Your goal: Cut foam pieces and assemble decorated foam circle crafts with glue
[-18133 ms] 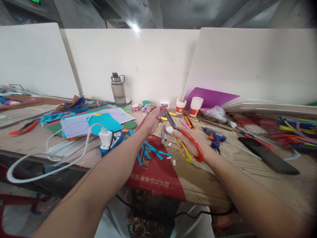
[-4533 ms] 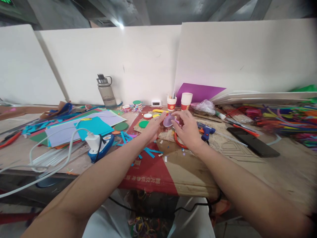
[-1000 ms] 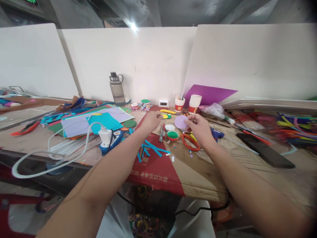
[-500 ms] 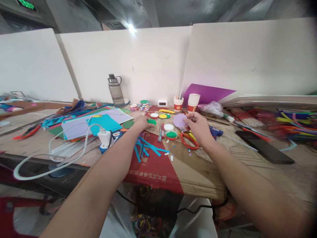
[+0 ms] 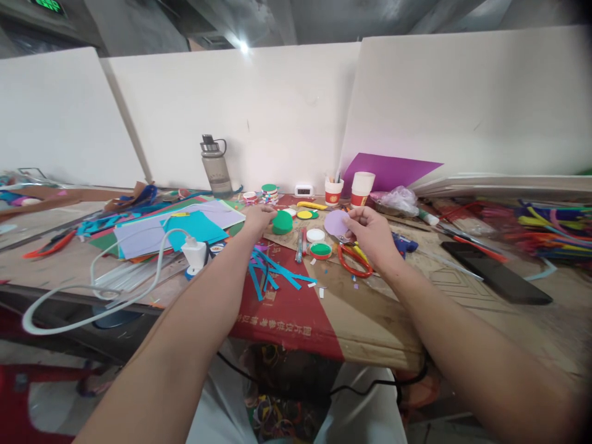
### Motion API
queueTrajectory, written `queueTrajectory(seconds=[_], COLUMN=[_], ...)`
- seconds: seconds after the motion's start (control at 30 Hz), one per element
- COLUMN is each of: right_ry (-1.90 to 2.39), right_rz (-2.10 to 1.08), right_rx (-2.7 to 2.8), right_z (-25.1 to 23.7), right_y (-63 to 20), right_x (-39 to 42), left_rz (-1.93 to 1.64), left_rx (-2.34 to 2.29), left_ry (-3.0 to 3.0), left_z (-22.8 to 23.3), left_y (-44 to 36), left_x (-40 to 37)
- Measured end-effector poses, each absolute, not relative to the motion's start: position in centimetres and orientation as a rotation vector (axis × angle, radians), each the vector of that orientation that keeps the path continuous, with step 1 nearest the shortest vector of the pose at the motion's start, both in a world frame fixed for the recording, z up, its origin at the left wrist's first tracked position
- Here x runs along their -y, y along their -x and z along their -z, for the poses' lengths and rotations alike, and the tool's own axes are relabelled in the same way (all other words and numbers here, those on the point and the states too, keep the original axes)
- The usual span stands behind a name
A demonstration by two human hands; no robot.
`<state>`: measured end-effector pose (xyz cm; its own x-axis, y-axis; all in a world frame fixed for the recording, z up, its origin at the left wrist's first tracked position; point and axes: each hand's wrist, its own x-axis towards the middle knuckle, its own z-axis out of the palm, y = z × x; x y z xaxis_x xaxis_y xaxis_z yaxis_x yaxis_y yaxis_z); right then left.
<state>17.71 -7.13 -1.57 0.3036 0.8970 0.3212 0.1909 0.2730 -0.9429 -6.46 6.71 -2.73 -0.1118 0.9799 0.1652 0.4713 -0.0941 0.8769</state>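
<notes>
My left hand is closed at the edge of a green paper circle, which stands tilted up off the table; the thumb is hidden. Between the thumb and fingers of my right hand, a lilac paper circle faces me. Orange-handled scissors lie just below that hand. A round white piece and a green-topped round piece with a red rim rest between my hands. Behind them lies a yellow disc on a green one. Blue paper strips spread near my left forearm.
Coloured paper sheets and a white plug with a looping cable sit left. A bottle, a small clock and paper cups stand at the back. Right are a blue glue gun and a dark phone.
The green circle has come up from lying flat to a tilted stance at my left fingers. My left hand has shifted slightly left and up. My right hand keeps the lilac circle nearly still.
</notes>
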Motion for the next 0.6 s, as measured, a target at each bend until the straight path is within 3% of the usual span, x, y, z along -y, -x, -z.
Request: queueTrajectory(seconds=[0.33, 0.6], right_ry=[1.239, 1.244], right_rz=[-0.664, -0.648], right_rx=[1.208, 1.221], right_z=[1.68, 1.84], right_y=[-17.87, -17.93], right_x=[7.06, 6.98], left_rz=[-1.178, -0.784], left_rx=[-1.550, -1.837], left_ry=[-1.437, -2.078], left_z=[2.45, 3.03], left_y=[6.27, 6.40], left_x=[-6.53, -6.36])
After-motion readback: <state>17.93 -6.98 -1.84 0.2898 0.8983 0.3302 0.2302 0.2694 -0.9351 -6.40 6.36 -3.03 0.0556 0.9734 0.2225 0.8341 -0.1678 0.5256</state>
